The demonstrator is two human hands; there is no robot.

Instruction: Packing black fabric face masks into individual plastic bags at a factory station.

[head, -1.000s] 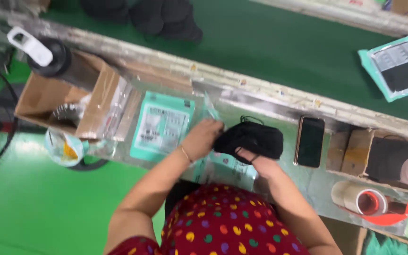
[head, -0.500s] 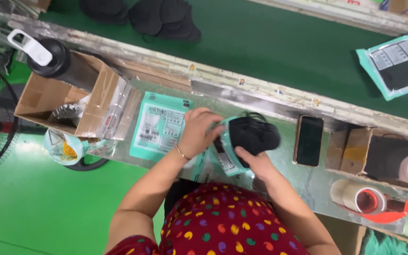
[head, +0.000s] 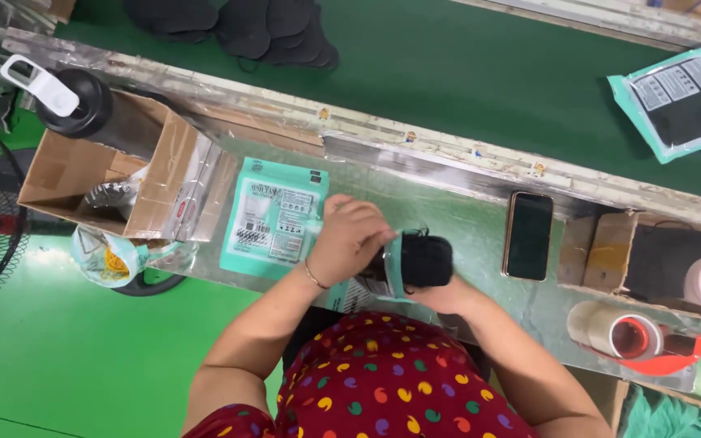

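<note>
My left hand (head: 349, 239) grips the open mouth of a clear teal-edged pouch (head: 391, 268) on the metal worktop (head: 464, 227). My right hand (head: 441, 294) is under a stack of black face masks (head: 423, 258) and holds it partly inside that pouch. A flat pile of empty teal pouches (head: 273, 217) lies just left of my left hand. My forearms and a red dotted top fill the lower middle.
A black phone (head: 527, 235) lies right of the masks. Cardboard boxes stand at left (head: 99, 174) and right (head: 651, 264), a tape dispenser (head: 634, 337) at lower right. Loose black masks (head: 237, 28) and filled pouches (head: 679, 97) rest on the green belt (head: 464, 73).
The mask stack has gone from lying open in my hands to being squeezed together and pushed into the pouch mouth. My left hand moved right onto the pouch opening.
</note>
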